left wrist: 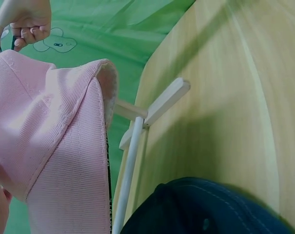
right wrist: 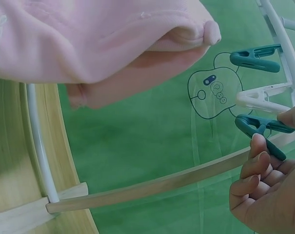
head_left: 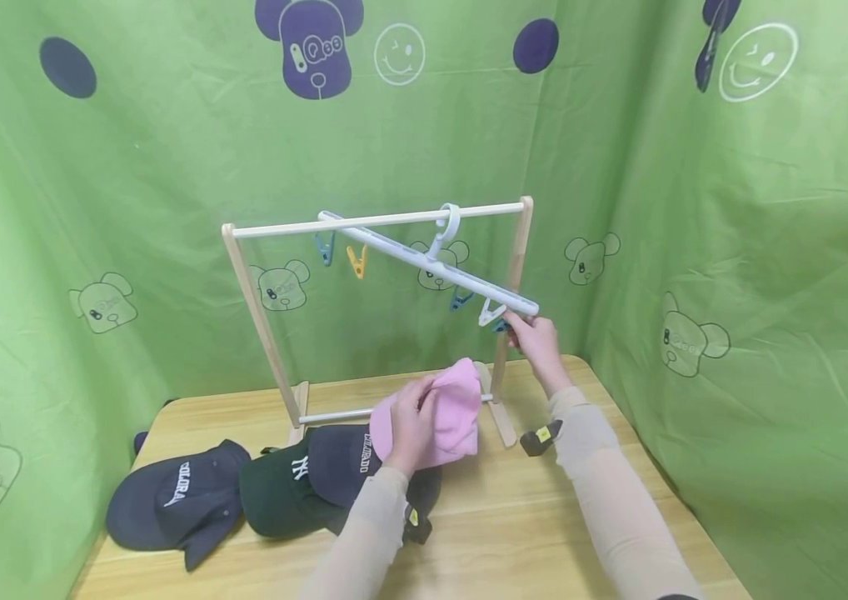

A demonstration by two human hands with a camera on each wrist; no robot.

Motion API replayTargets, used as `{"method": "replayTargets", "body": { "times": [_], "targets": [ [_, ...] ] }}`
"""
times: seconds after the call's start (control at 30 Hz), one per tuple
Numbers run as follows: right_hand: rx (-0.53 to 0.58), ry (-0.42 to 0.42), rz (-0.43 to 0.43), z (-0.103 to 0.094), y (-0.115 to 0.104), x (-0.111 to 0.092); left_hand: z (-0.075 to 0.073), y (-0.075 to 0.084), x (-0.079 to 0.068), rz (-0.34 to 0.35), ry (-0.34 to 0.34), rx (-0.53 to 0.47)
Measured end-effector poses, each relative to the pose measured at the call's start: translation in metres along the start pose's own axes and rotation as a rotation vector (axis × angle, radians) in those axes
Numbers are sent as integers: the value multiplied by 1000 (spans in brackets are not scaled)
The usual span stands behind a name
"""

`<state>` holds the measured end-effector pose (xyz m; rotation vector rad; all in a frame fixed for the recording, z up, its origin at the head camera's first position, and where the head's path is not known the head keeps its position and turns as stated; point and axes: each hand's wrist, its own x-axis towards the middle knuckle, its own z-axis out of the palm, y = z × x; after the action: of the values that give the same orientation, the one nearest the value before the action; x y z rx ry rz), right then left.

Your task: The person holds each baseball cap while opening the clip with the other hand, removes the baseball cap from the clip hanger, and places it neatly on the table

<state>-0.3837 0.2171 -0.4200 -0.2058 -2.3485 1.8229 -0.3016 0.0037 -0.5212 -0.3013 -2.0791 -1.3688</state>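
Observation:
My left hand grips a pink cap above the table, in front of the rack. In the right wrist view, the thumb and fingers of my right hand pinch a dark teal clip at the right end of a pale hanger. Beside that clip hang a white clip and another teal clip. The hanger's hook loops over the rack's top bar, and its right end tilts down. A blue clip and a yellow clip hang toward its left end.
The wooden rack stands on the table. At the left lie a navy cap, a dark green cap and another dark cap, partly overlapping. Green patterned curtains enclose the table's back and sides.

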Motion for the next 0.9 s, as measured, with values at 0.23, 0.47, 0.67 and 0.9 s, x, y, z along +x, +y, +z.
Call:
{"method": "replayTargets", "body": {
  "times": [0.23,0.47,0.67,0.9],
  "targets": [
    [14,0,2,-1,3,2,3,-1,-7,-40,-33,6],
    [4,-13,-9,0,4,2,7,-5,-13,-54,-46,-13],
    [0,-23,-9,1,7,2,9,-7,-17,-58,-51,-21],
    [7,-19,-2,2,10,2,12,-11,-22,-57,-55,-2]
  ]
}}
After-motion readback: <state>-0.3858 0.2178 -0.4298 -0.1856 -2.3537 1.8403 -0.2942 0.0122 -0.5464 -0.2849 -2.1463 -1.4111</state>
